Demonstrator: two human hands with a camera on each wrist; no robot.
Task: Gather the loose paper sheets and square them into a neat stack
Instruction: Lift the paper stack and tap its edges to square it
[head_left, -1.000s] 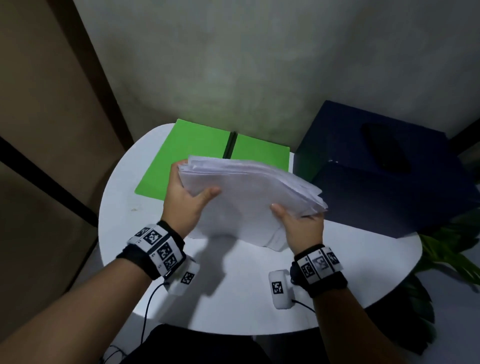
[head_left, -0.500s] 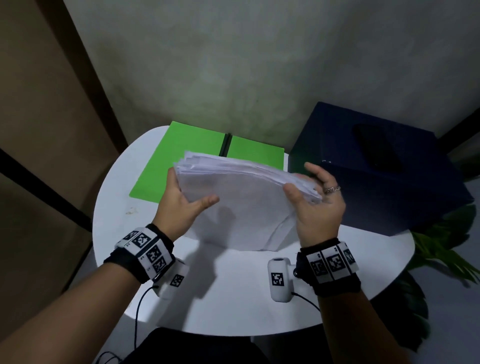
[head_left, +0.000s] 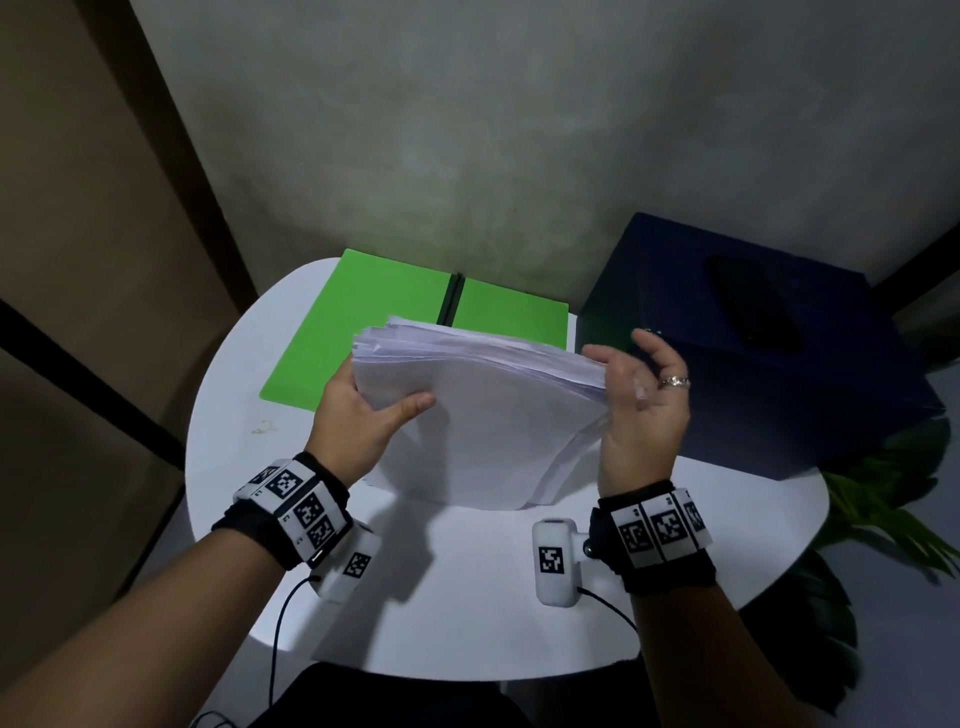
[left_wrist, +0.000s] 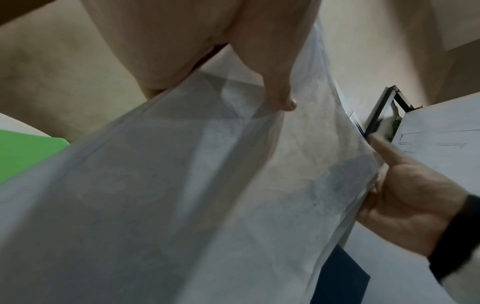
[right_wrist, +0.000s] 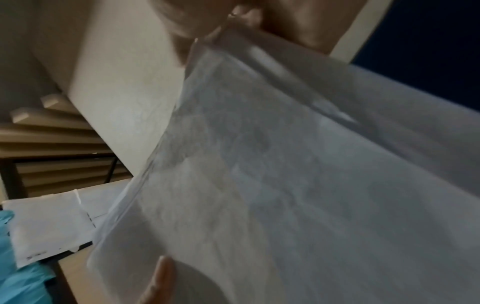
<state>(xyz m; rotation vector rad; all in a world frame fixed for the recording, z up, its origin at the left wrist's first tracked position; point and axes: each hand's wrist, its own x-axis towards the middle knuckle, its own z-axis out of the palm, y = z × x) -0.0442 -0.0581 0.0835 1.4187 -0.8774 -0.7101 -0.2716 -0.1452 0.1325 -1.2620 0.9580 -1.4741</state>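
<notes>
White paper, a thick bundle of sheets (head_left: 483, 415), stands on its lower edge on the round table (head_left: 467, 597), held upright between the person's two hands. Left of the left hand (head_left: 358, 415) lies a bare strip of table; beyond that hand, an open green folder (head_left: 353, 332) lies flat. The left hand grips the bundle's left edge: the thumb lies across the near face and the fingers go behind the sheets, where they are hidden in the head view. In the left-wrist view the thumb presses the near sheet, which buckles slightly under it. The top edges of the sheets are fanned and stepped, not yet flush, and the lower right corners splay apart.

The right hand (head_left: 644, 405) stands at the bundle's right edge with palm turned inward and fingers spread and nearly straight; it holds nothing, its palm just meeting the sheet edges. A ring shows on one finger. Beyond and to the right of this hand stands a dark blue box (head_left: 769, 364), with a plant (head_left: 883, 499) past the table rim.

Judgement: squaring is under way and unfinished. With only the left hand gripping, the loose right side could slump or fan further, and single sheets may slide out. A hard tap from the right palm could crumple the protruding edges rather than align them.
</notes>
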